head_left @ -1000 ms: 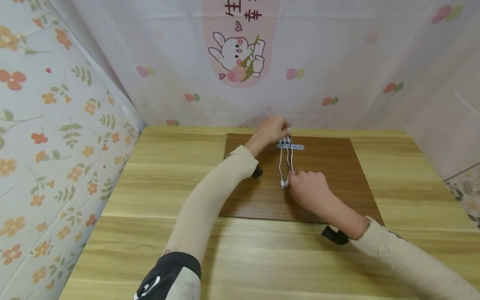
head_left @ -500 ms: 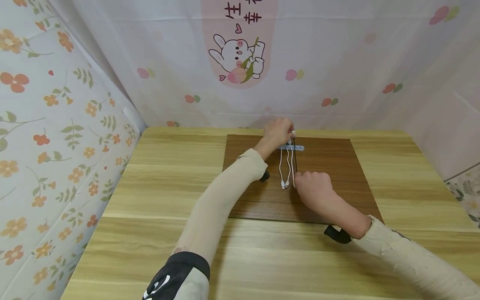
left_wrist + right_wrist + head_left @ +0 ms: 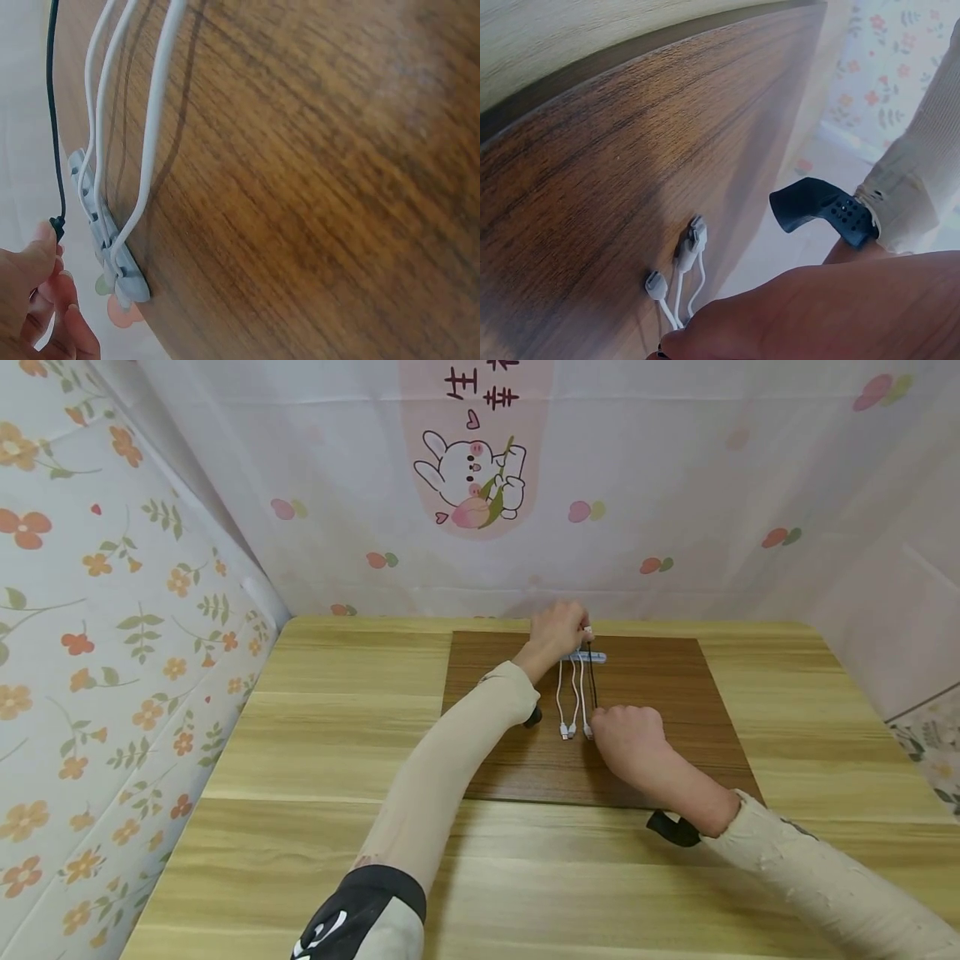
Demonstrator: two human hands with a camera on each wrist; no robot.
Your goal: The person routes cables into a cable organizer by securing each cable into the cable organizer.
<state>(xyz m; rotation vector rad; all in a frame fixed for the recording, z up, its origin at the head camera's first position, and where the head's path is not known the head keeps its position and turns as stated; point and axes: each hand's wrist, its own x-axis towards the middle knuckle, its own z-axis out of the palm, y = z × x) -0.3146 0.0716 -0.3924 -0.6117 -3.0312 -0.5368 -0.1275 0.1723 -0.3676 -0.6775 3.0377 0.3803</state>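
My left hand [image 3: 557,628] pinches one end of a black cable [image 3: 54,112] between thumb and fingers, just above a light blue cable clip [image 3: 133,285]. Lower down, my right hand [image 3: 628,739] holds the other end of that cable, stretched between the two hands. Three white charging cables [image 3: 156,112] sit in the clip's slots. Their free white connectors [image 3: 565,732] lie beside my right fingers. In the right wrist view the hand [image 3: 802,319] covers most of the black cable, with white connectors [image 3: 656,285] lying nearby.
A dark brown board [image 3: 675,710] lies under the clip on the pale wooden table [image 3: 337,735]. Behind stands a printed cloth backdrop [image 3: 337,468], and a floral cloth [image 3: 150,652] hangs at the left. Black wrist straps [image 3: 671,828] circle my wrists.
Both hands have shifted a little to the right with the black cable. It has moved from against the white cables to the right of them, and the clip's right part shows beneath.
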